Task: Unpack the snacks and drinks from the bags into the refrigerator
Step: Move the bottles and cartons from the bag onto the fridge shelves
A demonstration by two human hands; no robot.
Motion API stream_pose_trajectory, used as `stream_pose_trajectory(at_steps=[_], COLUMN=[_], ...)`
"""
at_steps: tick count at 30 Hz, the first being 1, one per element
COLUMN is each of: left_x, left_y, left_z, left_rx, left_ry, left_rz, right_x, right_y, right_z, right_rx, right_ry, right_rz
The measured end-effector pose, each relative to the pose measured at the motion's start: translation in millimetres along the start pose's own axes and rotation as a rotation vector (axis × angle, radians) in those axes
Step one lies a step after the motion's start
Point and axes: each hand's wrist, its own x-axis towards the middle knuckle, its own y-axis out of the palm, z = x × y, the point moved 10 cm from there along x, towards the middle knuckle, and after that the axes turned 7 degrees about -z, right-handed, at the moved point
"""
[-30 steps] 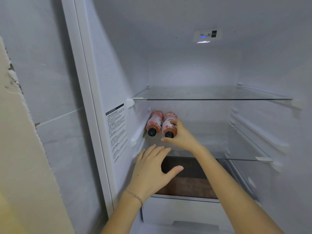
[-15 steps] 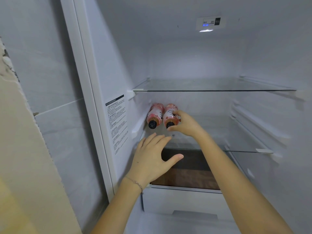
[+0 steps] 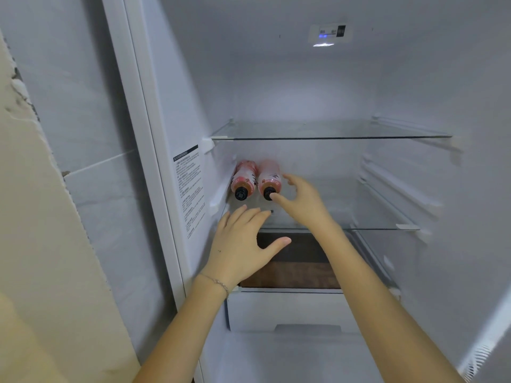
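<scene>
Two pink drink bottles lie side by side on the refrigerator's lower glass shelf (image 3: 387, 226), black caps facing me. The left bottle (image 3: 244, 179) rests against the left wall. The right bottle (image 3: 269, 176) lies next to it. My right hand (image 3: 304, 201) is spread just right of the right bottle, its thumb tip touching the black cap and its fingers loose, off the bottle's side. My left hand (image 3: 243, 241) hovers flat and open in front of the shelf edge, holding nothing.
An upper glass shelf (image 3: 331, 134) spans the compartment with nothing on it. Below the lower shelf is a white drawer (image 3: 290, 308) with a dark brown inside. A printed label (image 3: 189, 189) is on the left inner wall. A control panel light (image 3: 326, 34) glows on the ceiling.
My right hand has let go of the right bottle and opened, now only touching its cap with the thumb. The left hand has stayed in place.
</scene>
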Motion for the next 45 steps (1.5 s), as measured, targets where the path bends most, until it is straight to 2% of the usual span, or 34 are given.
stream_pose_trajectory(at_steps=[5,9,13,25,33,39,45], left_x=[-2,1,-3,-67,-184,-276,-378], left_y=[-9,-22,-28,-67,-52,-65,-94], left_z=[-4,-24,-60,-195,-343,-473,-616], left_rx=[-0.085,-0.151,-0.170,-0.362,-0.522,-0.723,-0.896], left_ry=[0.047,0.111,0.178,0.353,0.518,0.691,0.977], left_rz=[-0.025,-0.091,-0.101,-0.130,0.078,0.206,0.293], right_x=[-58,-103,-143,-290,-437,-561,-697], right_y=[-43,-89,-138,-265,-368,-460,-561], right_z=[7,16,29,65,51,53,59], right_rx=[-0.184,-0.319,-0.443,-0.685,-0.826,-0.915,-1.037], right_ry=[-0.026,-0.055,-0.068,-0.012,0.167,0.306,0.540], right_rz=[-0.037,-0.144,-0.242,-0.334,-0.372,-0.508,-0.689])
